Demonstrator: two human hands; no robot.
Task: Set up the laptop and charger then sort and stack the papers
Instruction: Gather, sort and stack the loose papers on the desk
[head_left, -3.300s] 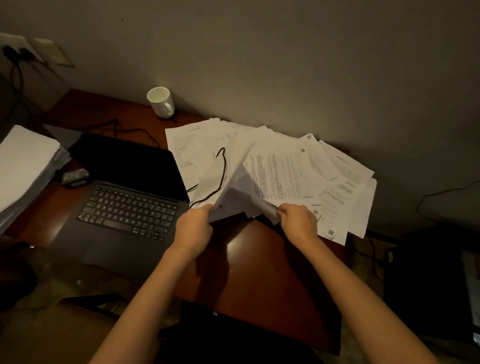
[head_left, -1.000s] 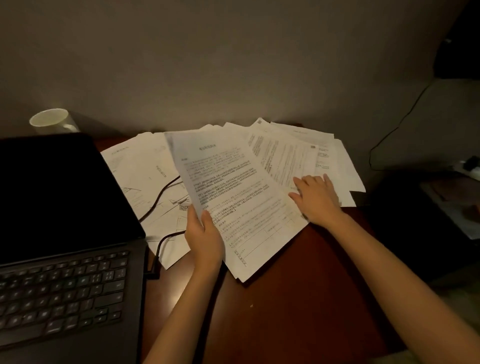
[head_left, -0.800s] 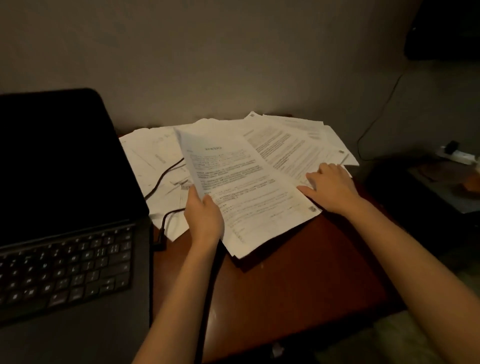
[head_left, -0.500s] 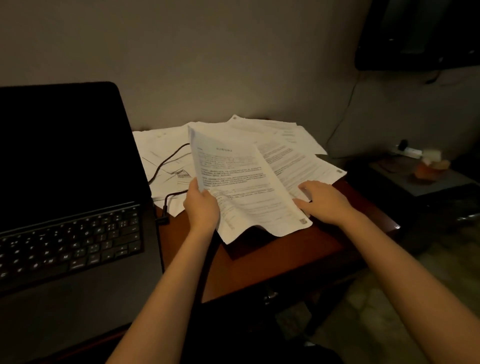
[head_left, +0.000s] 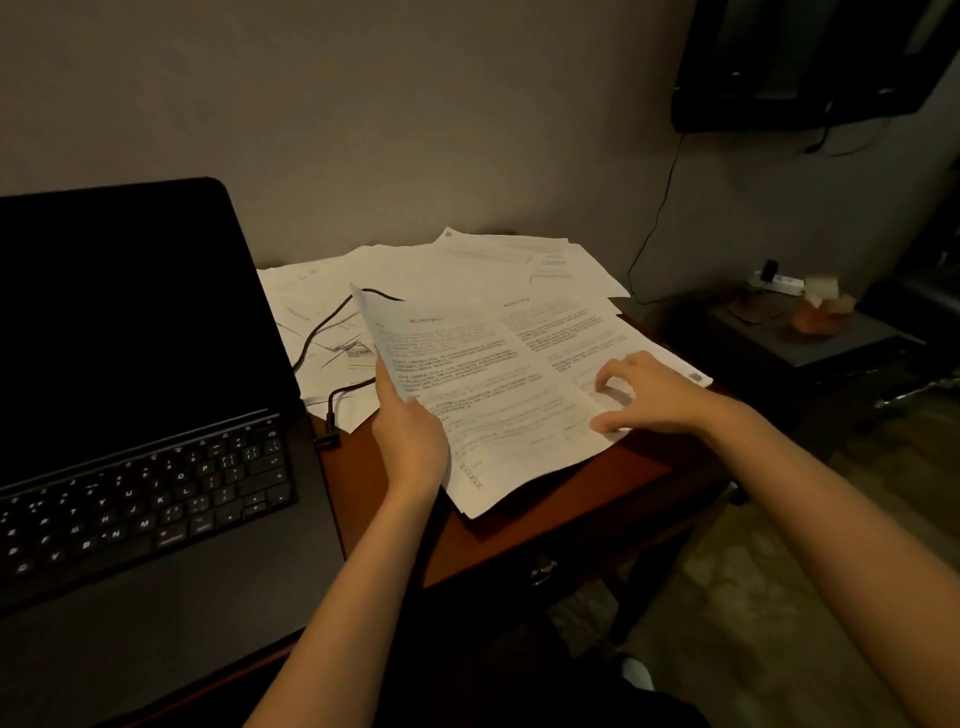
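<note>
The left hand (head_left: 410, 441) grips a printed sheet (head_left: 483, 395) by its left edge, thumb on top and fingers curled underneath, so that edge lifts off the desk while the rest of the page slopes down toward the right hand (head_left: 649, 392). The sheet's long axis runs from its near corner, just past the left wrist, up and away toward the wall, its heading at the far end. The right hand rests with curled fingertips on a second printed page (head_left: 587, 338) lying flat just beside the lifted one, with nothing pinched that I can make out. Both pages carry dense lines of print, too small and dim to read. Beyond both hands the other papers (head_left: 467, 265) lie fanned in a loose overlapping spread on the reddish wooden desk (head_left: 571, 499), reaching back to the wall. A black charger cable (head_left: 332, 332) snakes over the sheets left of the left hand, its plug (head_left: 327, 441) at the edge of the open laptop (head_left: 140, 415), whose screen is dark.
</note>
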